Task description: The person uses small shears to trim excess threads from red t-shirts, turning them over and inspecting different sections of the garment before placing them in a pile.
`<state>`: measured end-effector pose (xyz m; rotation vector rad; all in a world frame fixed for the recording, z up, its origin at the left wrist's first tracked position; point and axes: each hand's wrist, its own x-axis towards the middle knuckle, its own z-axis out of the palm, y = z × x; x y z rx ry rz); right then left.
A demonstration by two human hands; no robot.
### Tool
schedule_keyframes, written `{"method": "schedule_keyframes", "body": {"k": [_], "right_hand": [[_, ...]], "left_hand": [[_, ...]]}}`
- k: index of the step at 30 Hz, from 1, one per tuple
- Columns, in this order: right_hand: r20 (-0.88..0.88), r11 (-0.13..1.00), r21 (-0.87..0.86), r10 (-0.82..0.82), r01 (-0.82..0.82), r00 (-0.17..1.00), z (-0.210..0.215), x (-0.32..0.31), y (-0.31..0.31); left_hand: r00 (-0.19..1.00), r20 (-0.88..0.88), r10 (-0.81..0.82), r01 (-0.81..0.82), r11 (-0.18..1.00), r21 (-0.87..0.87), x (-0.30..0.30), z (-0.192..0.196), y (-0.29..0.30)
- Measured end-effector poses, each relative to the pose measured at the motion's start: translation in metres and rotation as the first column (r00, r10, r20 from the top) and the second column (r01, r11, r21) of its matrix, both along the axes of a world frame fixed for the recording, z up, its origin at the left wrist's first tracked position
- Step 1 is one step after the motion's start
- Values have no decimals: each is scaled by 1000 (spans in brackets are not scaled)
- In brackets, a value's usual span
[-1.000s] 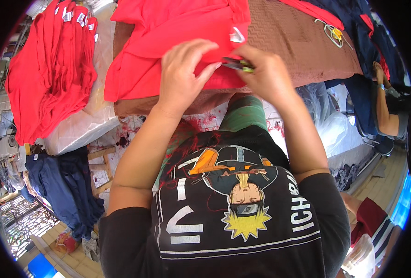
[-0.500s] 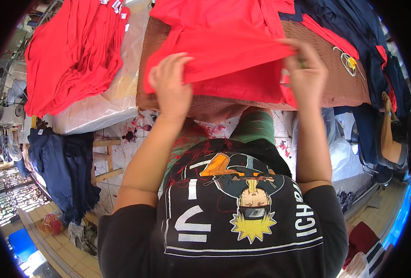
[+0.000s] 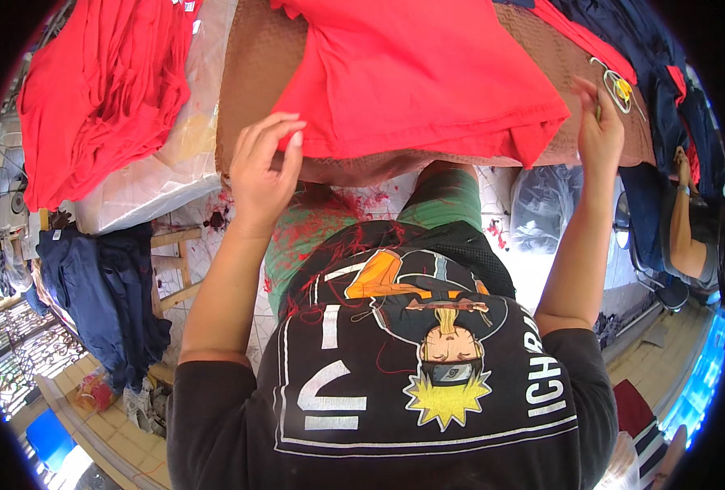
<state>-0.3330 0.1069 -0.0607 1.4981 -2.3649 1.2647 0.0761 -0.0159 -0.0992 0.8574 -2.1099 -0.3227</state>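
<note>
A red garment (image 3: 419, 77) lies spread over the brown textured cloth (image 3: 248, 57), its hem towards me near the front edge. My left hand (image 3: 264, 171) hovers beside the garment's left hem corner with its fingers curved and apart, holding nothing. Off the right hem corner is my right hand (image 3: 599, 135), apart from the garment. Its fingers are partly curled around a small yellow-green thing, mostly hidden, whose kind I cannot make out.
A pile of red garments (image 3: 105, 98) lies at the left on a plastic-covered surface (image 3: 146, 175). Dark blue garments (image 3: 105, 294) hang below it. At the right are a coiled white cord (image 3: 620, 90), more navy cloth (image 3: 624, 33) and another person's arm (image 3: 685, 224).
Both hands have let go of the red garment's hem and moved apart, the left one leftward and the right one rightward. The hem now lies flat and spread wider.
</note>
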Motion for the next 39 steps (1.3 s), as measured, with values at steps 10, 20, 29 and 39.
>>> {"method": "schedule_keyframes", "body": {"k": [10, 20, 29, 39], "right_hand": [[184, 847, 113, 495, -519, 849, -29, 155, -74], [-26, 836, 315, 482, -450, 876, -36, 170, -106], [172, 832, 172, 501, -527, 848, -42, 156, -101], [104, 833, 104, 534, -543, 839, -48, 168, -92]], "left_hand": [[975, 192, -109, 105, 994, 30, -59, -7, 3], [993, 81, -86, 65, 970, 232, -63, -4, -8], [993, 95, -75, 67, 994, 87, -72, -14, -8], [999, -40, 23, -3, 904, 427, -81, -9, -11]]}}
